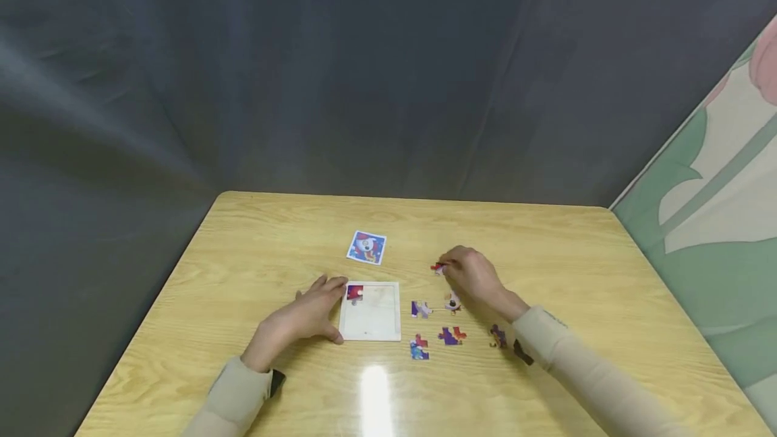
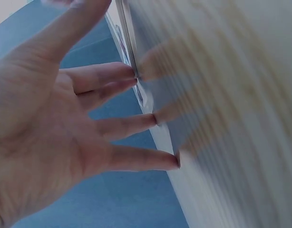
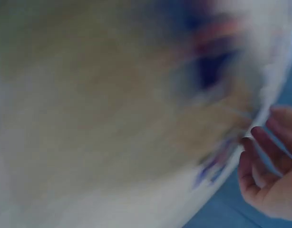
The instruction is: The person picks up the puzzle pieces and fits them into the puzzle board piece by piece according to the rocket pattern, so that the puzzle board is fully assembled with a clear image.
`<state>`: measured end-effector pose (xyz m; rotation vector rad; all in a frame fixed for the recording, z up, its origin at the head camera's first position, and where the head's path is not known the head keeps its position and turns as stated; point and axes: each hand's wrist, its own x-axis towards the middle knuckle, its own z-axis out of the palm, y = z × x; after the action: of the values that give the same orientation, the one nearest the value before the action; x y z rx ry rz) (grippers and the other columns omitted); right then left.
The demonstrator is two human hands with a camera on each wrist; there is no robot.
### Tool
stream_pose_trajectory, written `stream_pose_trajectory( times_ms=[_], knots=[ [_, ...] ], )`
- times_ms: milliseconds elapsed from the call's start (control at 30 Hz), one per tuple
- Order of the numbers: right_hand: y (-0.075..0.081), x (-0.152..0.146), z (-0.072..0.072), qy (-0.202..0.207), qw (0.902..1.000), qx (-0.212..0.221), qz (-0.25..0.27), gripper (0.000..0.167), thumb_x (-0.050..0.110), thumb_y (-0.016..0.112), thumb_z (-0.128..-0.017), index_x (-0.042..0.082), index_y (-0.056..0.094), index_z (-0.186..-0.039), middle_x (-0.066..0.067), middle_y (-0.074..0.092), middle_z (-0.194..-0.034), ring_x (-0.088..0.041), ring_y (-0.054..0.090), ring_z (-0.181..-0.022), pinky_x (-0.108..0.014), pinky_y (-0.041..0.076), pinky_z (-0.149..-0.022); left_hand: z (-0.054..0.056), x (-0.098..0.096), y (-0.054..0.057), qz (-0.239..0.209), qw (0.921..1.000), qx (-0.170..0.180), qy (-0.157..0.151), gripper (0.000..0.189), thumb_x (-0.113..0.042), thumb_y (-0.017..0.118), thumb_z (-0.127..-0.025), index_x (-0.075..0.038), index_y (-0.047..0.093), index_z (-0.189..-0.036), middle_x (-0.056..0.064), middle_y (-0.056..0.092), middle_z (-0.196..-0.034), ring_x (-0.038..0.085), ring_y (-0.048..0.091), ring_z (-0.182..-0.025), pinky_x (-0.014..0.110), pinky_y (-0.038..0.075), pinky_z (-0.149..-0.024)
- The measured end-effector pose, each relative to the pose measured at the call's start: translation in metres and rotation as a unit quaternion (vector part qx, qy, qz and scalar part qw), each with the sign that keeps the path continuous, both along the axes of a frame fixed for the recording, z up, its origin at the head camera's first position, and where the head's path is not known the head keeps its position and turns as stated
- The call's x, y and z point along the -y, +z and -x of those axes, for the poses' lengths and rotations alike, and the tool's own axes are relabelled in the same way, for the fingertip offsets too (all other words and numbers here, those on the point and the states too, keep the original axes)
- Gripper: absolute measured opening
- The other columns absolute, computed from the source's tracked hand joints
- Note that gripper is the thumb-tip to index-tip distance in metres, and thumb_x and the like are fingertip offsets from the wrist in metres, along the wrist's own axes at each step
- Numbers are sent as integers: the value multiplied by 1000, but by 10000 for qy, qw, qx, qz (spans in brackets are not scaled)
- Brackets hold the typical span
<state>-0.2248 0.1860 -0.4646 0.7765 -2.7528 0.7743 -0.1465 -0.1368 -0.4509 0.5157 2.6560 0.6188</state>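
Observation:
A pale wooden puzzle tray (image 1: 370, 322) lies on the table with one red and purple puzzle piece (image 1: 355, 293) in its far left corner. My left hand (image 1: 311, 309) rests at the tray's left side, fingers spread and thumb near the front corner; in the left wrist view its straight fingers (image 2: 131, 158) touch the surface. Right of the tray, my right hand (image 1: 476, 278) pinches a red and white puzzle piece (image 1: 437, 267) at its fingertips. The right wrist view is blurred, and that hand (image 3: 274, 166) shows at its right edge.
Several loose pieces lie right of the tray, among them a purple-white one (image 1: 421, 309), a blue-red one (image 1: 419, 348) and a purple-orange one (image 1: 452, 336). A dark piece (image 1: 498, 336) is near the right forearm. A picture card (image 1: 367, 247) lies behind the tray.

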Motion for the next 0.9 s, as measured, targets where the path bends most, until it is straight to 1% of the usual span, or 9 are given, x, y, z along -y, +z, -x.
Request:
stream_pose_trajectory(
  times_ms=[100, 200, 367, 467, 533, 633, 733, 800, 900],
  knots=[
    [-10, -15, 1, 429, 9989, 21, -210, 19, 7, 71, -86, -1, 72, -103, -16, 68, -108, -30, 63, -95, -42, 56, -77, -1, 2, -1, 81, 9999, -21, 81, 94, -29, 87, -68, 2, 40, -144, 11, 30, -155, 44, 15, -142, 80, 20, -95],
    [-15, -20, 5, 780, 9947, -548, -381, 18, 8, 72, -85, 0, 73, -101, -16, 68, -108, -30, 63, -94, -41, 57, -76, 0, 1, -1, 59, 10000, -35, 61, 94, -29, 86, -70, 1, 39, -145, 11, 29, -155, 45, 14, -142, 81, 20, -95],
    [-13, -31, 16, 1111, 9812, -1368, -788, 16, 1, 74, -81, 2, 74, -98, -10, 70, -101, -25, 64, -91, -39, 55, -72, 5, -4, 0, 15, 10000, -50, -58, 93, -30, 85, -72, 0, 37, -146, 11, 27, -156, 45, 11, -143, 81, 19, -95],
    [-9, -34, 21, 1315, 9736, -1603, -952, 16, 6, 75, -81, 4, 75, -98, -9, 69, -98, -23, 62, -89, -39, 52, -71, 6, -6, 2, 49, 10000, -45, -62, 92, -30, 85, -71, 0, 39, -146, 9, 26, -157, 44, 11, -143, 81, 18, -95],
    [-5, -26, 21, 1405, 9719, -1661, -895, 15, 9, 76, -81, 6, 75, -96, -8, 69, -97, -23, 61, -88, -39, 50, -70, 6, -6, 3, 76, 10000, -24, -55, 92, -30, 85, -71, 0, 39, -145, 9, 26, -157, 43, 11, -143, 81, 18, -96],
    [2, -2, 12, 1687, 9696, -1633, -686, 14, 13, 77, -81, 9, 76, -95, -7, 70, -97, -22, 62, -90, -39, 51, -73, 5, -6, 4, 80, 10000, 11, -37, 92, -29, 85, -71, -1, 39, -146, 9, 26, -157, 43, 11, -143, 81, 18, -96],
    [6, 31, -2, 2195, 9620, -1520, -581, 14, 16, 76, -83, 11, 77, -96, -6, 70, -98, -20, 62, -91, -38, 52, -76, 3, -7, 6, 48, 10000, 3, -22, 93, -30, 85, -71, -1, 38, -146, 9, 27, -157, 44, 11, -143, 80, 18, -96],
    [6, 49, -12, 2480, 9542, -1529, -675, 13, 17, 75, -84, 11, 77, -95, -5, 70, -96, -18, 62, -89, -35, 52, -76, 3, -9, 7, -14, 10000, -1, -23, 93, -29, 85, -71, -1, 38, -146, 10, 27, -156, 44, 12, -143, 80, 19, -96],
    [3, 66, -23, 2518, 9498, -1598, -948, 11, 19, 75, -84, 12, 78, -92, -2, 69, -91, -16, 60, -82, -30, 50, -70, 4, -13, 7, -91, 9999, 2, -63, 91, -28, 85, -72, -1, 40, -145, 10, 28, -156, 44, 13, -143, 80, 19, -96]
  ],
)
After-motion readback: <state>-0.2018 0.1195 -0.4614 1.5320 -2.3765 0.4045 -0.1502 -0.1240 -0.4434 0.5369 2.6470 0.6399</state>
